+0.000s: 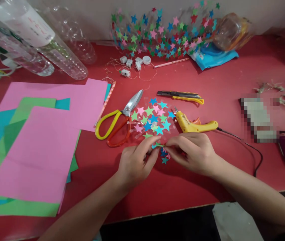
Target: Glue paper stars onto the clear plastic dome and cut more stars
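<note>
Paper star [157, 145] pinched between left hand [134, 164] and right hand [191, 152] — bottle label [29, 25] unreadable.

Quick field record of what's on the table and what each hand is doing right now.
surface: red table
left hand: pinching a paper star with the right hand
near hands: loose stars, just beyond the fingers
tools: scissors left of the stars; glue gun right; box cutter behind
left side: coloured paper, bottles
back: star-covered plastic
</note>
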A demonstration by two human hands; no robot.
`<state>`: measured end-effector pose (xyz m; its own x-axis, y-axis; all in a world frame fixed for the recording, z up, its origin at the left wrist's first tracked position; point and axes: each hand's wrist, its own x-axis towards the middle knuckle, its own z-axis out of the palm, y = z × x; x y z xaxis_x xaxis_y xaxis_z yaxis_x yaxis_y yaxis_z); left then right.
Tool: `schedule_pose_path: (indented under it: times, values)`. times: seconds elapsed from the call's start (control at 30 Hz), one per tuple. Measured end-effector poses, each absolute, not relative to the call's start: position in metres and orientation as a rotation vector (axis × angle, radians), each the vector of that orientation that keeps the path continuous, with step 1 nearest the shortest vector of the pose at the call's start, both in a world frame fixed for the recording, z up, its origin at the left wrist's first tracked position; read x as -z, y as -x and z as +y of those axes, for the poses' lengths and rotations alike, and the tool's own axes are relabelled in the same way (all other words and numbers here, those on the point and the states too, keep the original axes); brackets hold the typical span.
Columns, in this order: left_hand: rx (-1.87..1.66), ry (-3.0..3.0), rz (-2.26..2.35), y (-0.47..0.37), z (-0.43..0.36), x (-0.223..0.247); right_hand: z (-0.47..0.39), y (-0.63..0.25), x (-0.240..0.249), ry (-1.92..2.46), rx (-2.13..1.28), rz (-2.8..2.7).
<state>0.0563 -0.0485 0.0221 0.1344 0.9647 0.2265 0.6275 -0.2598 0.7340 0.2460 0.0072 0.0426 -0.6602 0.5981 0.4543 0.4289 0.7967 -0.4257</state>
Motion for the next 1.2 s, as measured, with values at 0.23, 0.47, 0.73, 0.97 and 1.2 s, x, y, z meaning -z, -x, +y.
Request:
schedule_pose_path:
  times: [0.23, 0.47, 0.73, 0.97, 1.2]
  values:
    - [-0.907, -1.826, 1.535, -0.057, -0.051, -0.027, 0.006, -0.242, -0.039, 0.742, -0.332, -2.414]
    - [-0.996, -1.833, 1.517, -0.058, -0.052, -0.027, 0.007, -0.241, -0.038, 0.753, -0.357, -2.423]
    - [-1.025, -1.852, 1.482, -0.058, -0.052, -0.032, 0.004, -0.24, -0.035, 0.811, -0.39, -2.387]
    - [-1.051, -1.736, 1.473, -0.059, -0.054, -0.033, 0.001, -0.237, -0.035, 0.884, -0.527, -2.336]
    - [-0.977, -1.371, 1.543, -0.061, -0.053, -0.039, 0.001, -0.238, -0.037, 0.868, -0.488, -2.3]
